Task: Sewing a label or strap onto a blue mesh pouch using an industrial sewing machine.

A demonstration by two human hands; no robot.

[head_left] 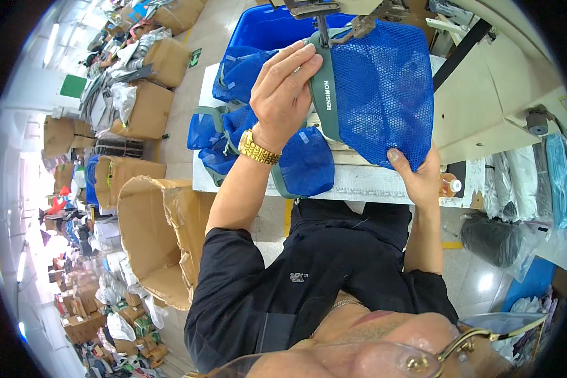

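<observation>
A blue mesh piece with a dark green printed band hangs spread under the head of a sewing machine. The band's upper end lies at the presser foot. My left hand is on that band close to the foot, fingers together and bent over its edge, thumb hidden behind. Lower right, my right hand grips the mesh corner, thumb on top and fingers underneath. More blue pieces with green bands lie on the white table left of and below my left wrist.
Behind the machine stands a blue plastic bin. A tall open cardboard box is on the floor at my left. A small bottle of amber liquid stands by my right wrist. Plastic-wrapped bundles are at the right.
</observation>
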